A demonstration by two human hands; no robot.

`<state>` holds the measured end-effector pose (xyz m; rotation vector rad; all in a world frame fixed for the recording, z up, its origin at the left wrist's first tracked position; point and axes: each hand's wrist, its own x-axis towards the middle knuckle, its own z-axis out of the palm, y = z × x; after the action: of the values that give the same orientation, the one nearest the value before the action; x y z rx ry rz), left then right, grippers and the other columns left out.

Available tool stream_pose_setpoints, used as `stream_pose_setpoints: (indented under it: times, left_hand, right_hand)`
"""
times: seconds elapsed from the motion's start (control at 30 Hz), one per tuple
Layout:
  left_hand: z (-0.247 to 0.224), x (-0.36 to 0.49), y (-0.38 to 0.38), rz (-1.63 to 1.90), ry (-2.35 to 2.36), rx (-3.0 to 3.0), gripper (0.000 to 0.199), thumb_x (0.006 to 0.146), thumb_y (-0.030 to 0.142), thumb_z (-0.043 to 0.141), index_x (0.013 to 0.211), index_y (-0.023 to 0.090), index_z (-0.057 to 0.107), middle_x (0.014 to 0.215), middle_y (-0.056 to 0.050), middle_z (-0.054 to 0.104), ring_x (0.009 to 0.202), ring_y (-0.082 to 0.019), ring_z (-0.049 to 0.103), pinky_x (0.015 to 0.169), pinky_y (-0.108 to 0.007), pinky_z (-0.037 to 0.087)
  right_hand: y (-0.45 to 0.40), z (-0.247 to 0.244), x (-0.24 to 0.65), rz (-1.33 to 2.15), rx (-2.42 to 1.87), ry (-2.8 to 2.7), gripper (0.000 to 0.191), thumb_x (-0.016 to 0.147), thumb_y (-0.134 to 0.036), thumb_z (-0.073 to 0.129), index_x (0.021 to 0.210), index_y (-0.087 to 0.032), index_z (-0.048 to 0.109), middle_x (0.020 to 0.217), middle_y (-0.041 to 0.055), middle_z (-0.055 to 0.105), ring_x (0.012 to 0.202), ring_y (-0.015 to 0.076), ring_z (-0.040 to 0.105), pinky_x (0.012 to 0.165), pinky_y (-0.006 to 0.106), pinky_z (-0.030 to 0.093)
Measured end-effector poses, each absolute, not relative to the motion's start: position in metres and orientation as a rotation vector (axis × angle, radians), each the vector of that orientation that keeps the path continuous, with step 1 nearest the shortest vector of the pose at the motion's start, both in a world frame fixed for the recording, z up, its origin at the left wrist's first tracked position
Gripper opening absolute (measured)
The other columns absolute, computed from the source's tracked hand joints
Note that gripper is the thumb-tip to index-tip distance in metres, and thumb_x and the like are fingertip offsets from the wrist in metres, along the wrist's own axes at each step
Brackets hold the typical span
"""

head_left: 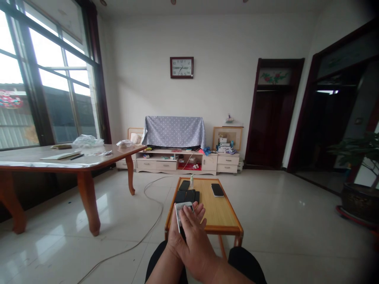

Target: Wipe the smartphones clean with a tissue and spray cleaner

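Note:
A white-framed smartphone (179, 210) rests in my left hand (174, 241), whose fingers show behind its right edge. My right hand (197, 240) lies across the screen with its fingers stretched out flat, covering most of it. Both hands are over the near left part of a low wooden table (218, 215). Just beyond the phone, several dark flat phone-like items (181, 196) lie close together. Behind them are another dark phone (184, 185) and a small clear pump bottle (191, 181), standing upright. To the right lies a black-screened phone with a pale edge (217, 190).
A larger wooden table (89, 161) at left bears plastic bags (88, 141) and a notebook (60, 156). One cable (148, 230) runs across the tiled floor. A low cabinet (166, 165) lines the far wall; a potted plant (359, 201) stands at right.

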<state>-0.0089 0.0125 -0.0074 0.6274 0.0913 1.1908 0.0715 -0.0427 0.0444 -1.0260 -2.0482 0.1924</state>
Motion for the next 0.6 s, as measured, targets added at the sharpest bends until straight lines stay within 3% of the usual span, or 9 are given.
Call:
stream_pose_setpoints:
  times: [0.1, 0.2, 0.4, 0.5, 0.6]
  left_hand:
    - [0.003, -0.017, 0.025, 1.129, 0.054, 0.595, 0.077, 0.094, 0.071, 0.036, 0.141, 0.014, 0.058, 0.153, -0.018, 0.052, 0.152, -0.036, 0.031, 0.124, -0.056, 0.021]
    - [0.010, -0.021, 0.026, 1.130, 0.041, 0.549, 0.076, 0.095, 0.069, 0.038, 0.140, 0.011, 0.058, 0.147, -0.019, 0.058, 0.146, -0.035, 0.042, 0.124, -0.053, 0.025]
    - [0.019, -0.020, 0.015, 1.063, 0.051, 0.406, 0.068, 0.096, 0.065, 0.043, 0.134, 0.012, 0.063, 0.133, -0.015, 0.069, 0.135, -0.033, 0.056, 0.120, -0.048, 0.035]
    - [0.023, -0.019, 0.012, 1.072, 0.081, 0.361, 0.067, 0.095, 0.064, 0.047, 0.130, 0.011, 0.065, 0.125, -0.016, 0.074, 0.128, -0.032, 0.061, 0.117, -0.048, 0.040]
    - [0.026, -0.018, 0.009, 1.082, 0.120, 0.332, 0.061, 0.094, 0.059, 0.052, 0.125, 0.009, 0.068, 0.120, -0.016, 0.076, 0.124, -0.033, 0.064, 0.114, -0.047, 0.043]
  right_hand:
    - [-0.034, 0.054, 0.081, 0.399, -1.008, -1.879, 0.050, 0.107, -0.043, 0.045, 0.151, -0.020, 0.051, 0.158, 0.0117, 0.044, 0.148, 0.0298, 0.038, 0.120, 0.054, 0.035]
    - [-0.027, 0.057, 0.092, 0.509, -0.912, -1.763, 0.043, 0.108, -0.038, 0.042, 0.146, -0.023, 0.056, 0.152, 0.0090, 0.053, 0.144, 0.0259, 0.045, 0.118, 0.048, 0.040]
    - [-0.021, 0.050, 0.108, 0.183, -0.975, -1.854, 0.043, 0.093, -0.019, 0.056, 0.135, -0.021, 0.063, 0.130, 0.0113, 0.067, 0.124, 0.0279, 0.060, 0.109, 0.047, 0.048]
    - [-0.020, 0.047, 0.109, 0.120, -1.065, -1.879, 0.030, 0.084, -0.015, 0.062, 0.112, -0.022, 0.071, 0.114, 0.0106, 0.068, 0.110, 0.0288, 0.063, 0.098, 0.044, 0.052]
    - [-0.022, 0.051, 0.109, 0.203, -1.063, -1.816, 0.013, 0.083, -0.013, 0.060, 0.086, -0.023, 0.067, 0.099, 0.0069, 0.066, 0.100, 0.0255, 0.063, 0.089, 0.038, 0.052]
